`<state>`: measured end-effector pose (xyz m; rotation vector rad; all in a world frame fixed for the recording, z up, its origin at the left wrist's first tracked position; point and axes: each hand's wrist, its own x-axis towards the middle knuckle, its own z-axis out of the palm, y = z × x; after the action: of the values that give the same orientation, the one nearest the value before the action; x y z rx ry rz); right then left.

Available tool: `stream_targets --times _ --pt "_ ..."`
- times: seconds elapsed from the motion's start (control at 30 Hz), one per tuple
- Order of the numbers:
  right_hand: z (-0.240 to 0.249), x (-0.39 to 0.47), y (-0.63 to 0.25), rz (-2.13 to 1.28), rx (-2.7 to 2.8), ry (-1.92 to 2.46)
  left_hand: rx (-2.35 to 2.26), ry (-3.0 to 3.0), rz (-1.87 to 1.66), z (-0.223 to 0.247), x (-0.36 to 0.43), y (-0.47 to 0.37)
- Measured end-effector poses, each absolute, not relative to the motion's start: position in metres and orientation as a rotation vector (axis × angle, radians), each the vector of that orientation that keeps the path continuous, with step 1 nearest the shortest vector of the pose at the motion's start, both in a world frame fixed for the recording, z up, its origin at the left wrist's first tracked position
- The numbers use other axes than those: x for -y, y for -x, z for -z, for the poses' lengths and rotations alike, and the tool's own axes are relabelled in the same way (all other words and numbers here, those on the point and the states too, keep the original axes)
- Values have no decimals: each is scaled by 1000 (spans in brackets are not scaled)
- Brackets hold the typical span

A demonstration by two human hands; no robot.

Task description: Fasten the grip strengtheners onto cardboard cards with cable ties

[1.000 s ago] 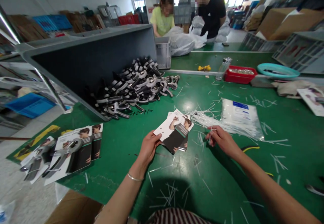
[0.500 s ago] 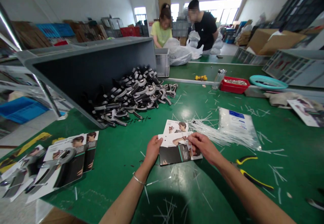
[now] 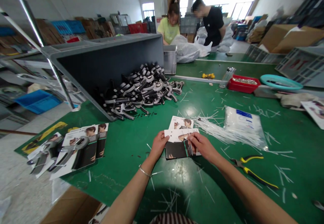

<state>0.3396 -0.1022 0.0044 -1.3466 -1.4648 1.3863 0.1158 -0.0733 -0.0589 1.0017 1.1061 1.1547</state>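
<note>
A printed card point(image 3: 176, 149) lies over other cards near the middle of the green table. My left hand point(image 3: 159, 145) grips its left edge, thumb on top. At the card's right side, my right hand point(image 3: 201, 143) is closed in a pinch over the upper face; what sits between its fingertips is too small to make out. Just behind, another card point(image 3: 181, 122) shows its picture side. White cable ties point(image 3: 217, 129) spread out to the right of the cards, partly beside a clear plastic bag point(image 3: 244, 126).
A tipped grey crate point(image 3: 101, 45) spills hand grippers point(image 3: 149, 89) at the back left. Cards with hand grippers point(image 3: 68, 149) lie left. Yellow-handled pliers point(image 3: 255, 170) rest right. A red tray point(image 3: 243, 84) stands behind. Two people are across the table.
The view has shifted, so the table's contents appear farther right. Both hands remain at the card, whose top face looks tilted a little differently.
</note>
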Motion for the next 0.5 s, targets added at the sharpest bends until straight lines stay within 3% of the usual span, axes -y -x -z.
stream_targets --times 0.23,0.5 --pt "-12 98 -327 -1435 1478 1297 -1134 -989 -1178 63 72 -119" --pt "-19 74 -314 -1241 1573 1255 -1137 -974 -1193 61 72 -119"
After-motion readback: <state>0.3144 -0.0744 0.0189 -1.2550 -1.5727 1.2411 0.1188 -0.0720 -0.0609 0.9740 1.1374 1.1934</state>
